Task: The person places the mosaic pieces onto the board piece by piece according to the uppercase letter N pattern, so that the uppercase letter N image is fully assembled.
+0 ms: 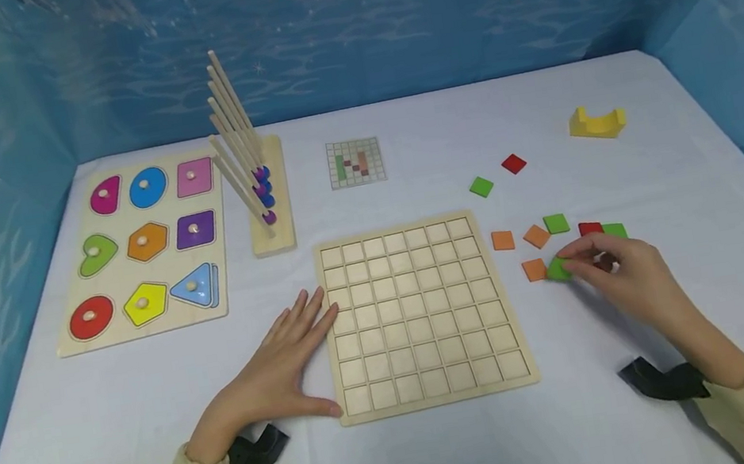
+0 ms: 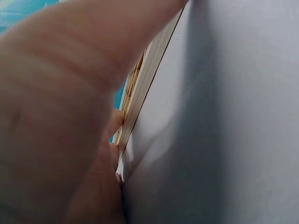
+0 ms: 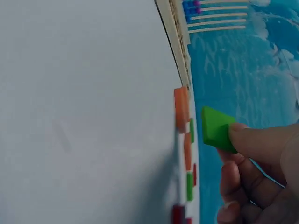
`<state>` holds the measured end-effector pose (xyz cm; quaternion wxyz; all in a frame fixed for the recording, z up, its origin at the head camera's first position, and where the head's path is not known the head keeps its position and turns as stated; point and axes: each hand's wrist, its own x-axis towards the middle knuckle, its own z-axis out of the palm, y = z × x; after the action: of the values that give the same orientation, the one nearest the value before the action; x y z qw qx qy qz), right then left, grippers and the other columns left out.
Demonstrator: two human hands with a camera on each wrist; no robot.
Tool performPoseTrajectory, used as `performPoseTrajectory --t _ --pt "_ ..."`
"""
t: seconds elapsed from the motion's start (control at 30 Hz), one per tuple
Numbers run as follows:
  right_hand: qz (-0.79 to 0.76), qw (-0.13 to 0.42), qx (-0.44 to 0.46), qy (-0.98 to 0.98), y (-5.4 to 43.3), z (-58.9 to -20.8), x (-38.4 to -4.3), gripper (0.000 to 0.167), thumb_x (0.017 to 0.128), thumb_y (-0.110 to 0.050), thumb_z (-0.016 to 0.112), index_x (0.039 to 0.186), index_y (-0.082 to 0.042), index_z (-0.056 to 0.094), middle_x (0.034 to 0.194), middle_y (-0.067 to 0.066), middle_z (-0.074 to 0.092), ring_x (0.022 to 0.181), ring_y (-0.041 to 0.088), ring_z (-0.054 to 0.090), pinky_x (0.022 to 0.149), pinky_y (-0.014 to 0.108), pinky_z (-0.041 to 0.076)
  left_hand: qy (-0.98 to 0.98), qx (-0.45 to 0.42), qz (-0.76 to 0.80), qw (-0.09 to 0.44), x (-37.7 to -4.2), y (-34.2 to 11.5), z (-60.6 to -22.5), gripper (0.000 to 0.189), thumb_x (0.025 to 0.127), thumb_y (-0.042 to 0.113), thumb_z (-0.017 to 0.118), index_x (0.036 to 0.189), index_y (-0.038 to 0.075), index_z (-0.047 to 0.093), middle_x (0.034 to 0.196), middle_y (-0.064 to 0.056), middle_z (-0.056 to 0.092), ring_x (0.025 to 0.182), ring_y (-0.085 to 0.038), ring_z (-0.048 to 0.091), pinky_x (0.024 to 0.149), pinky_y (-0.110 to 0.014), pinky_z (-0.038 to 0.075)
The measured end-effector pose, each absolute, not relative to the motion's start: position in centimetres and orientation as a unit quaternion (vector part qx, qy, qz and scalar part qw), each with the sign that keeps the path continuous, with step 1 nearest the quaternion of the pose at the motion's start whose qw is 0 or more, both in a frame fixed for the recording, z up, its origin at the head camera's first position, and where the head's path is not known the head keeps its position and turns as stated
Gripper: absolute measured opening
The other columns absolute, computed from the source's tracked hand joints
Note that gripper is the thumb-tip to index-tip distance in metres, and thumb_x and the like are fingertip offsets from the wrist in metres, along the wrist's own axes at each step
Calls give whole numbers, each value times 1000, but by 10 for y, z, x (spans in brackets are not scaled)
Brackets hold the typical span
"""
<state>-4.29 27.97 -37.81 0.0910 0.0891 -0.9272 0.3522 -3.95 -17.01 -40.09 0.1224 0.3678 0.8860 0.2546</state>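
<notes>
My right hand (image 1: 619, 271) pinches a green square tile (image 3: 217, 129) between thumb and fingers, raised above the table in the right wrist view. Around it lie orange tiles (image 1: 534, 270), another green tile (image 1: 556, 224) and a red tile (image 1: 590, 228), the last partly behind the hand. My left hand (image 1: 270, 367) is spread flat on the table, its fingertips and thumb at the left edge of a wooden grid board (image 1: 434, 407). The board's square cells hold no tiles. In the left wrist view the thumb (image 2: 70, 84) covers much of the board's edge.
A small pattern card (image 1: 356, 162) lies behind the board. Further left stand a peg rack (image 1: 282, 233) with beads and a knobbed shape puzzle (image 1: 148, 277). A yellow notched block (image 1: 597, 123) sits at the back right. Green and red tiles (image 1: 514, 163) lie behind the tile group.
</notes>
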Motion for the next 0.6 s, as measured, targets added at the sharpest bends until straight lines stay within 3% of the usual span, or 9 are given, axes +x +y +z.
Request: performPoseTrajectory --t 0.2,0.47,0.6 --pt "462 39 110 -879 237 -357 -51 14 82 2 70 95 -2 70 85 4 66 72 12 60 65 13 48 889 359 253 128 -40 -170 -399 124 60 66 74 151 9 12 155 -12 -3 139 -29 -9 110 -48 2" --pt "582 -124 153 -789 163 -354 -62 13 86 3 64 99 3 67 91 10 66 77 31 65 69 34 55 889 360 252 128 -40 -170 -400 123 61 66 74 151 8 13 155 -11 -3 139 -28 -8 110 -47 2" --pt "611 -182 158 -754 133 -359 -64 13 87 5 61 100 4 66 90 12 66 78 33 65 69 39 54 890 359 249 128 -40 -170 -402 123 61 67 73 151 8 13 156 -10 -4 139 -27 -9 110 -46 2"
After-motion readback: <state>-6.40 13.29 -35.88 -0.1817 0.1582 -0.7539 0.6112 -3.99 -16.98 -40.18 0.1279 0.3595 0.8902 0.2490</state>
